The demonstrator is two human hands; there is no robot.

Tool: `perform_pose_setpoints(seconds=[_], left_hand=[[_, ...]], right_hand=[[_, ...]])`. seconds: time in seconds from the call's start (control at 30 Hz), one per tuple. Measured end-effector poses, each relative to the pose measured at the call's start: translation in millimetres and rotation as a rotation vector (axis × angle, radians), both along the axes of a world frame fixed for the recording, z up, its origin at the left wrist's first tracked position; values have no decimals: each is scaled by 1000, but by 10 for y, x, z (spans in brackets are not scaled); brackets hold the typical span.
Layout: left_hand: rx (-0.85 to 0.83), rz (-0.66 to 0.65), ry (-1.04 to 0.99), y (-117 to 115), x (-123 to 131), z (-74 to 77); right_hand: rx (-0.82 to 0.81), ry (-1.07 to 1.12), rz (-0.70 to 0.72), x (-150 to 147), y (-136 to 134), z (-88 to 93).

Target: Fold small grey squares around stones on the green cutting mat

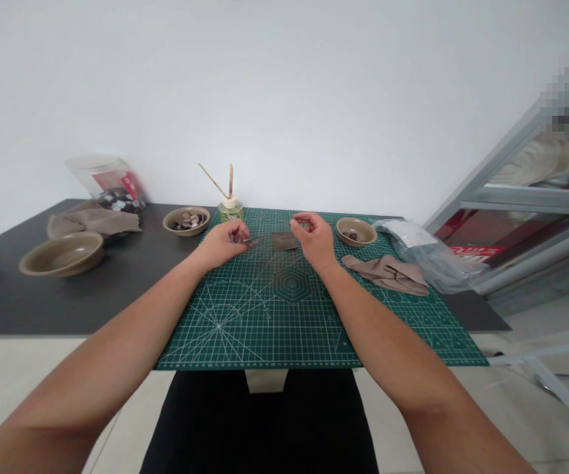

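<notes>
My left hand (226, 243) is closed round a thin, dark, pointed tool (253, 239), whose tip points right over the green cutting mat (245, 329). Whether it is tweezers or small scissors cannot be made out. My right hand (315, 238) has its fingers curled in, thumb and forefinger pinched together; anything between them is too small to see. Beside that hand, between the two, a small dark grey-brown square of cloth (283, 241) lies on the mat.
A bowl of dark and light pieces (187, 221) stands left, another bowl (357, 232) right. Further left are a tan bowl (62, 255), a brown cloth (91, 219) and a clear tub (109, 181). A stick bottle (230, 207), crumpled cloth (388, 274) and plastic bag (425, 253) surround the hands.
</notes>
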State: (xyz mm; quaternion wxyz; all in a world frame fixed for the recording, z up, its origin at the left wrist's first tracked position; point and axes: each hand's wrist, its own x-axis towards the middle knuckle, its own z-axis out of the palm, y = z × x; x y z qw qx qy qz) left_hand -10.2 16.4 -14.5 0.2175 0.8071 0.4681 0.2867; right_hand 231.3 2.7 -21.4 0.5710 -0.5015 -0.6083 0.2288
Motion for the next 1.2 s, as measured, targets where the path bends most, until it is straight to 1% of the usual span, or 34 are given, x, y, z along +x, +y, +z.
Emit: perform_pose_setpoints(seconds=[0.07,0.13,0.17,0.23,0.3,0.5,0.57,0.63,0.7,0.73,0.8,0.83,0.87,0.9,0.97,1.03,1.1,1.2], left_hand=[[125,126,53,4,24,-2],[207,189,172,-4,59,-1],[224,191,242,-9,79,-3],[226,124,378,-17,115,-19],[235,76,460,-16,137,-52],[213,43,485,47,132,-166],[192,37,477,59,121,-168],[180,41,453,55,94,-136],[182,97,419,40,42,-77],[184,169,394,33,6,-43],[182,379,355,27,-73,19],[162,455,355,28,-108,43],[140,513,358,31,-136,59],[116,535,379,34,-152,69],[55,540,465,36,-150,70],[24,494,538,30,-115,60],[20,473,585,21,-75,50],[-47,432,624,18,-55,37]], right_hand=[[5,9,13,-16,-5,1],[19,-1,28,-29,-10,1],[26,-12,38,-33,-12,0],[33,-42,62,-37,-15,-1],[32,-64,73,-37,-18,-3],[16,-110,93,-35,-26,-4],[28,-153,109,-36,-29,-6],[40,-202,149,-41,-33,-10],[35,-249,216,-49,-39,-14],[26,-271,254,-55,-42,-16],[8,-308,315,-71,-52,-21],[1,-324,337,-80,-57,-25],[-5,-337,355,-89,-62,-29],[-12,-351,377,-96,-66,-35],[-24,-384,441,-107,-71,-49],[-37,-428,523,-112,-74,-67],[-57,-473,592,-111,-77,-81],[-108,-522,663,-107,-83,-90]])
